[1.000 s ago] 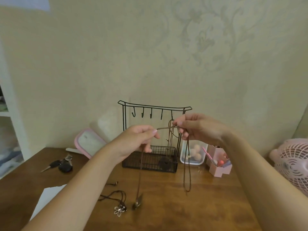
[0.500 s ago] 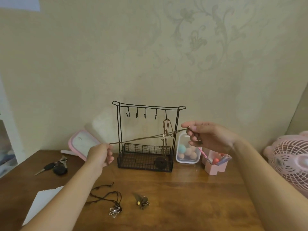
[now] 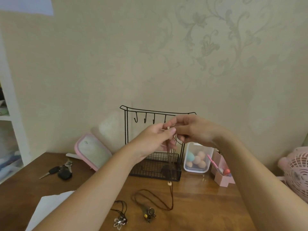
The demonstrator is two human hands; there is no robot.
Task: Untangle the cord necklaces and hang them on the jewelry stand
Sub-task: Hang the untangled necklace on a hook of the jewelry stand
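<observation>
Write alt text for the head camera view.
A person's left hand and right hand pinch a brown cord necklace before a black wire jewelry stand; its pendant rests on the wooden table. A flower-pendant necklace lies nearby.

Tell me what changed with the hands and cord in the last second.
Half a second ago the hands were spread, stretching the brown cord; now the left hand has moved right to meet the right hand in front of the jewelry stand, both pinching the cord. The flower necklace and stand stayed put.
</observation>
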